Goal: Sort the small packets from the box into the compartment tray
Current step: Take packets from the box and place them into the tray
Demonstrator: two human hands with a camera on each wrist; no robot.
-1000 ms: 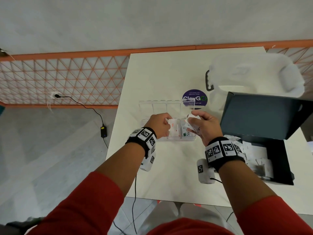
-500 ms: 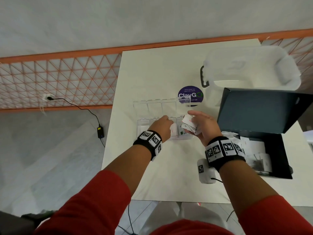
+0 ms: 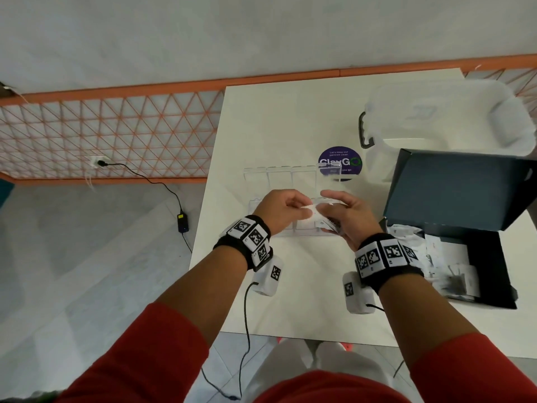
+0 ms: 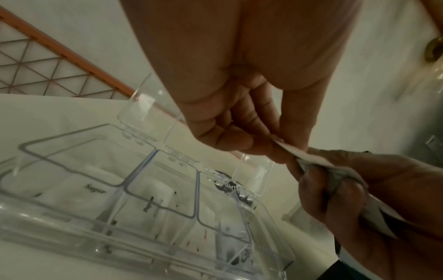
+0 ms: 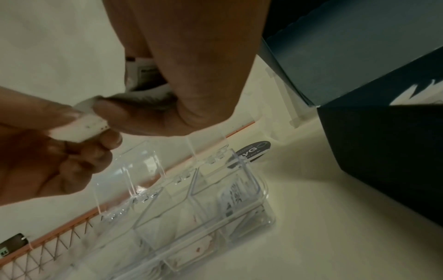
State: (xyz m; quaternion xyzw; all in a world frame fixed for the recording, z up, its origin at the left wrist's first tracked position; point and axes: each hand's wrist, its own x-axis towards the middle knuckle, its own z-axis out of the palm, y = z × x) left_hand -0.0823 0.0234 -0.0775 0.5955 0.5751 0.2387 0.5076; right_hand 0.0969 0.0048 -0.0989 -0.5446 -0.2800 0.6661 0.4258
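surface: white table [image 3: 290, 112] beside an orange lattice railing [image 3: 116, 135]
tray: clear compartment tray [image 4: 148, 189] under both hands, lids up, packets lying in its cells
left hand [image 3: 280, 210]: fingertips pinching a white packet [image 5: 81, 127]
right hand [image 3: 345, 213]: fingers curled round a bunch of packets [image 4: 335, 176]
box: dark box [image 3: 479, 251] open, at the right, more packets inside

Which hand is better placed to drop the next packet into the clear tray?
Left, probably. The left hand pinches one white packet by its end, right above the tray, so it only needs lowering. The right hand grips a bunch of packets and would have to separate one first.
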